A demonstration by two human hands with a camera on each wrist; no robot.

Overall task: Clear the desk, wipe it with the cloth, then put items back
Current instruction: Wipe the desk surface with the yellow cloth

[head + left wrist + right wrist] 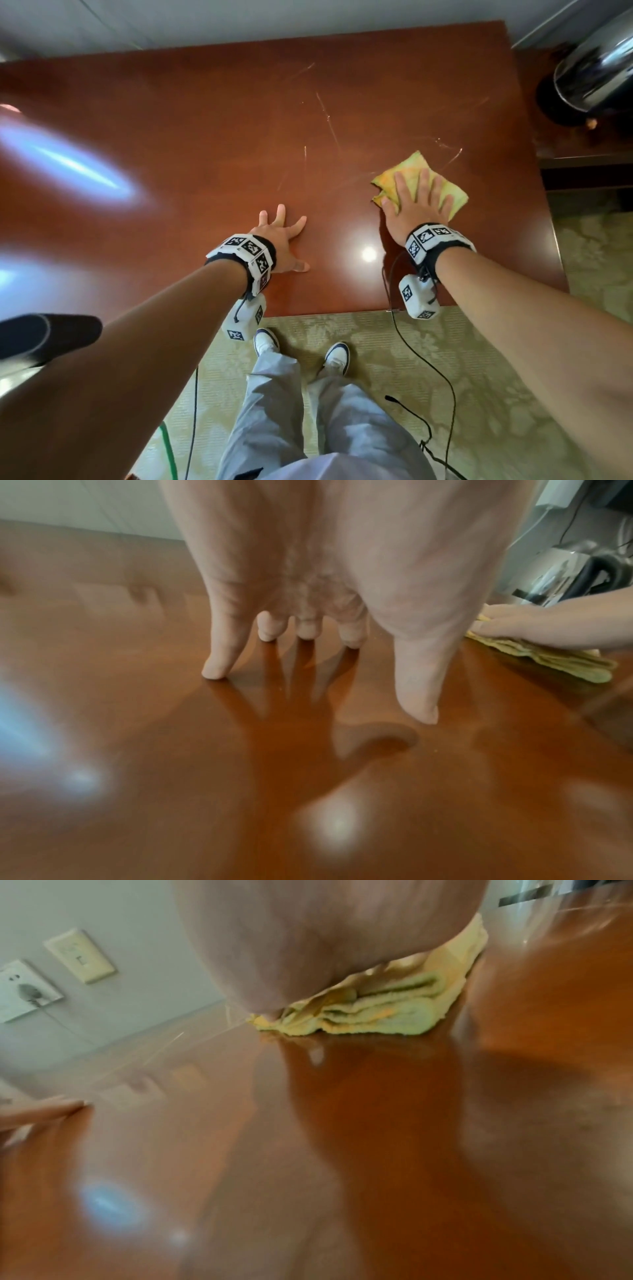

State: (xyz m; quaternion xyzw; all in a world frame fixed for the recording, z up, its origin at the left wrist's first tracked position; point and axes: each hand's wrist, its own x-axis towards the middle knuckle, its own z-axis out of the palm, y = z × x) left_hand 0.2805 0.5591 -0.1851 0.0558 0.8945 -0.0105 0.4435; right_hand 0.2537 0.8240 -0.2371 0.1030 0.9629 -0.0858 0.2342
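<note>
Right hand: my right hand (416, 205) lies flat, fingers straight, pressing the cloth (419, 183) near the counter (205, 137) right edge.
Left hand: my left hand (284, 240) is spread flat on bare wood near the front edge.
Room: I see wide bare wood left and behind.
Right wrist view: wall socket (25, 991), unseen overhead.

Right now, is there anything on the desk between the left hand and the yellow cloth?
No, only bare shiny desk lies between the left hand and the yellow cloth. The head view shows it best.
</note>
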